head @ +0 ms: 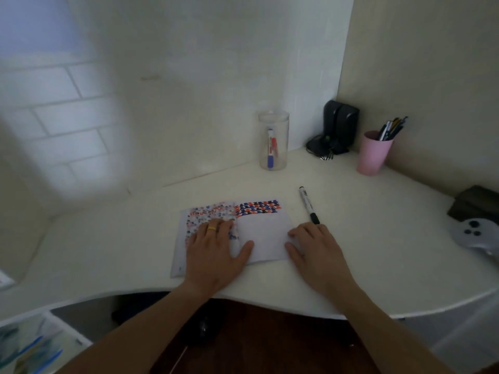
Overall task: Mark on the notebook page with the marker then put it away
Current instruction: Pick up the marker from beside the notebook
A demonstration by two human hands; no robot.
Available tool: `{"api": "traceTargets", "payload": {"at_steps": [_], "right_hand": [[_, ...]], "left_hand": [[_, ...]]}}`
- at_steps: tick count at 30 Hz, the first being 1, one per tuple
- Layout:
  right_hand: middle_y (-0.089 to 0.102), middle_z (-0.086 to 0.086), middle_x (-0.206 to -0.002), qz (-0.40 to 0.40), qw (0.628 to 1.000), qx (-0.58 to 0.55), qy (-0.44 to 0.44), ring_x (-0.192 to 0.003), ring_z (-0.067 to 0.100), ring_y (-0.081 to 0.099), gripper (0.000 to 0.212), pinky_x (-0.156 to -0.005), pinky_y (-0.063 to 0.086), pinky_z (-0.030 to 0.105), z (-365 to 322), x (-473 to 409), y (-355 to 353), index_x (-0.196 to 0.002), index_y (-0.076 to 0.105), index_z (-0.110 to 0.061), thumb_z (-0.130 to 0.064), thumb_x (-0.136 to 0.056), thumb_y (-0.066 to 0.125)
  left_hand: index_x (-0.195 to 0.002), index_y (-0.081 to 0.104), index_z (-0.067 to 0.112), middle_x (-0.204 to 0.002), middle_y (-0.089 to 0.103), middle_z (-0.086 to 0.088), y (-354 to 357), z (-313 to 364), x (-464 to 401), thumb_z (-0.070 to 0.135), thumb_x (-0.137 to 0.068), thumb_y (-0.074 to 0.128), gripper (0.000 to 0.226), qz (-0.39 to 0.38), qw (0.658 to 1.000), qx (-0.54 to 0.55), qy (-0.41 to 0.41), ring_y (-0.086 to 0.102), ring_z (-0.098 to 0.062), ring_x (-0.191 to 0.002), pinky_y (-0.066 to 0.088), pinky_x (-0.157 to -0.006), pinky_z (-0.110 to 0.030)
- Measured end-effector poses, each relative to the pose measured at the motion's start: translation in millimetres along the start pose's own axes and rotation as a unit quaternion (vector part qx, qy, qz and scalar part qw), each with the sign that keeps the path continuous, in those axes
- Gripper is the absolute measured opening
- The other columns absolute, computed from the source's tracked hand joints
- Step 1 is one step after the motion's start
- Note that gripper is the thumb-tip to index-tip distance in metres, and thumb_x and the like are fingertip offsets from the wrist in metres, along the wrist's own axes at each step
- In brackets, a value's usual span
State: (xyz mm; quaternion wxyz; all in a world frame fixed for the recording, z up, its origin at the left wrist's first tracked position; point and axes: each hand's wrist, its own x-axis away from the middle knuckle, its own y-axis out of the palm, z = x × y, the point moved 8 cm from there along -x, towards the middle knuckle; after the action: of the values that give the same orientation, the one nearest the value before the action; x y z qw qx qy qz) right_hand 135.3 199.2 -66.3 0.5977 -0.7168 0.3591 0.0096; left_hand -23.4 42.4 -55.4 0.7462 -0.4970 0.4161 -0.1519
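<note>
An open notebook [266, 233] lies on the white desk [378, 238], its left page full of red and blue marks and the right page marked only along the top. My left hand [216, 249] lies flat on the left page, fingers spread, a yellow ring on one finger. My right hand [314, 249] rests palm down at the notebook's right edge, holding nothing. A black-capped white marker [309, 205] lies on the desk just beyond my right fingertips, pointing away from me.
A clear jar [273, 140] with red and blue markers stands at the back. A pink cup [374, 152] of pens is at the back right, next to black speakers [339, 125]. A grey game controller [475, 234] and a dark box [475, 203] sit at the right edge.
</note>
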Motion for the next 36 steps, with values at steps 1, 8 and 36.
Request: {"api": "traceTargets", "payload": {"at_steps": [1, 8, 36], "right_hand": [[0.067, 0.002, -0.104, 0.006, 1.000, 0.003, 0.000, -0.097, 0.026, 0.059, 0.024, -0.086, 0.053, 0.039, -1.4, 1.4, -1.8, -0.106, 0.069, -0.017, -0.034, -0.093, 0.057], [0.070, 0.002, -0.103, 0.000, 0.999, 0.010, 0.033, -0.103, 0.026, 0.062, 0.027, -0.088, 0.051, 0.035, -10.0, 8.0, -12.9, -0.103, 0.071, -0.018, -0.036, -0.094, 0.055], [0.061, 0.000, -0.119, -0.065, 0.989, 0.090, 0.098, -0.103, 0.022, 0.062, 0.038, -0.084, 0.049, 0.034, 22.2, -93.2, -19.7, -0.127, 0.056, -0.025, -0.046, -0.095, 0.055]], "left_hand": [[-0.120, 0.066, 0.018, -0.123, 0.066, -0.005, -0.9, 0.2, 1.3, 0.072, -0.082, 0.048, 0.068, 0.001, 1.000, -0.004, -0.002, 0.060, -0.028, -0.111, 0.048, -0.089, -0.041], [-0.101, 0.070, 0.017, -0.103, 0.069, -0.006, -8.6, 2.6, 7.2, 0.064, -0.083, 0.047, 0.055, 0.006, 1.000, 0.003, -0.009, 0.063, -0.028, -0.097, 0.049, -0.080, -0.040], [-0.102, 0.068, 0.032, -0.100, 0.060, 0.012, 11.8, 23.3, -75.2, 0.062, -0.094, 0.040, 0.042, -0.212, 0.944, 0.049, 0.248, 0.052, -0.010, -0.095, 0.043, -0.078, -0.030]]}}
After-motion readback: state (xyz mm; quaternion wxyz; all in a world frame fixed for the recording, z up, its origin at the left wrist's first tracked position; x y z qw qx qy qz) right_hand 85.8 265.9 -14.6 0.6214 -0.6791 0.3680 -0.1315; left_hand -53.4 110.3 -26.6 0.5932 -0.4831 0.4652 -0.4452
